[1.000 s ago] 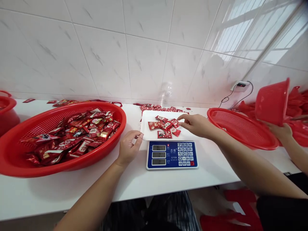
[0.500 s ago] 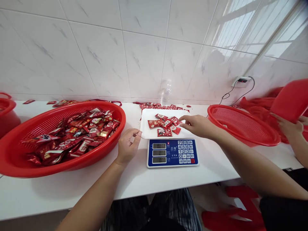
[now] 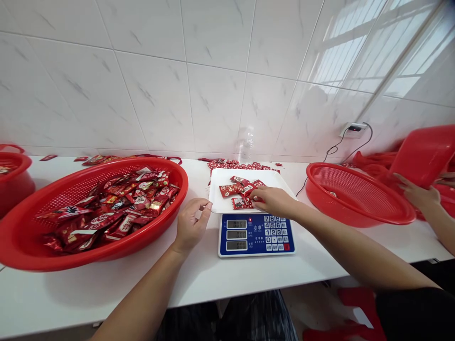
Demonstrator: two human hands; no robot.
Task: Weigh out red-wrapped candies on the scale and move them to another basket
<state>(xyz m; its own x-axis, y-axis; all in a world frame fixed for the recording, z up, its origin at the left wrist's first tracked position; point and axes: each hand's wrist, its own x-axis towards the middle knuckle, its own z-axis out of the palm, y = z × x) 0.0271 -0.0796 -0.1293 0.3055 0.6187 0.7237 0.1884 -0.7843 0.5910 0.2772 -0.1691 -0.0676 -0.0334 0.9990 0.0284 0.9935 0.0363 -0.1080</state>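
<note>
My left hand [image 3: 194, 222] is at the near left corner of the white scale pan [image 3: 217, 187]; its thumb and forefinger are pinched together, and I cannot make out what, if anything, lies between them. Over the pan, my right hand [image 3: 275, 201] has its fingers closed down on red-wrapped candies at the right of a small pile; its fingertips are partly hidden. Several red candy packets [image 3: 230, 190] lie in the middle of the pan. Below it, the blue panel of the digital scale [image 3: 256, 235] has lit displays and a keypad.
At left stands a large red basket [image 3: 183, 189] heaped with wrapped candies. Another red basket [image 3: 359, 215] stands at right. Loose packets and a clear bottle [image 3: 246, 144] are along the wall. A co-worker's hand [image 3: 419, 194] holds a red container [image 3: 424, 156] at far right.
My right hand has moved left and down, from the pile's right edge onto the candies. My left thumb and forefinger have drawn closer together. The view has tilted slightly up.
</note>
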